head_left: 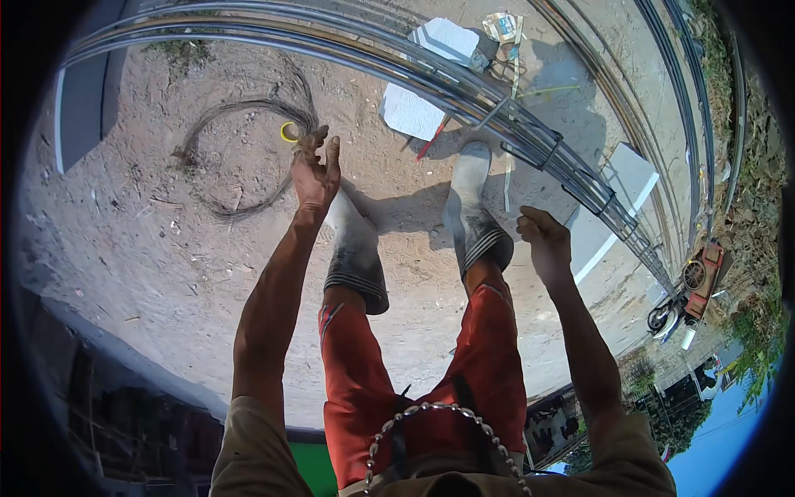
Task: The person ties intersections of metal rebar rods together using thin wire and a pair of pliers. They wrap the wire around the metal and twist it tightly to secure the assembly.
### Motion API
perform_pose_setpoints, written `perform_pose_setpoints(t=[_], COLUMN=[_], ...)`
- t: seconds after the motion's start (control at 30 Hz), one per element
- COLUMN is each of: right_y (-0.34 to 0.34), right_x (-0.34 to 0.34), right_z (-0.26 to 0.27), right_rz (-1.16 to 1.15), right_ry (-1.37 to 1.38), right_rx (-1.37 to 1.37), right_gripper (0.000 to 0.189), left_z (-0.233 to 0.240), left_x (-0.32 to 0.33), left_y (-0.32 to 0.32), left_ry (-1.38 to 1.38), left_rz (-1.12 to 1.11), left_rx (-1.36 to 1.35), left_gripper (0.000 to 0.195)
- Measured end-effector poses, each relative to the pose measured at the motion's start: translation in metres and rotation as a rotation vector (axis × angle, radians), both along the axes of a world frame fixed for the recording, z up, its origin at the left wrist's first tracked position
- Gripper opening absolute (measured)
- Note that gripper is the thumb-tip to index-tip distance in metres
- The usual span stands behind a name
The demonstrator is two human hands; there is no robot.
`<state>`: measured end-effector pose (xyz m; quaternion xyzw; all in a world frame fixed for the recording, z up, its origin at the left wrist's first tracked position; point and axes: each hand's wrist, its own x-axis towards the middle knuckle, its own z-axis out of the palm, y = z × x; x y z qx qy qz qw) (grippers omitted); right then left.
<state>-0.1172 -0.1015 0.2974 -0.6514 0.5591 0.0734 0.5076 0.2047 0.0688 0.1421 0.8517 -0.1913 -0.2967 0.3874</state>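
Note:
My left hand (315, 174) is over the ground with its thumb apart from its bent fingers, and nothing shows clearly in its grip. Just beyond it in the view, a loose coil of thin tie wire (248, 105) lies on the dirt, with a yellow ring (289, 132) near the fingertips. My right hand (546, 239) hangs to the right of my boot with its fingers curled in; no held thing is visible. Long steel reinforcing bars (397, 65), joined by square wire stirrups (546, 151) at the right, run as a bundle across the view beyond my feet.
White blocks (412, 112) lie by the bars, near a red-handled tool (430, 141) and a pale strip (508, 180). A flat slab (624, 174) is under the bars at right. More bars (671, 81) stretch beyond. A cart (705, 279) and motorcycle (664, 317) stand at far right.

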Motion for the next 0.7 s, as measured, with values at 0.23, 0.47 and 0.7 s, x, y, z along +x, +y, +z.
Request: perform_pose_setpoints(t=[0.23,0.47,0.7], right_y=[-0.039,-0.064,-0.086], right_x=[0.067,0.060,0.055], right_z=[0.010,-0.013,-0.020], right_rz=[-0.342,-0.698,-0.745], right_ry=[0.028,-0.099,0.167], right_rx=[-0.178,0.081,0.300], right_gripper=[0.029,0.033,0.025], left_z=[0.147,0.138,0.141], left_x=[-0.044,-0.063,-0.055], left_y=[-0.102,-0.152,-0.132], left_ry=[0.092,0.121,0.270], left_rz=[-0.112,-0.120,0.298], left_rx=[-0.271,-0.187,0.000], left_gripper=[0.029,0.035,0.035])
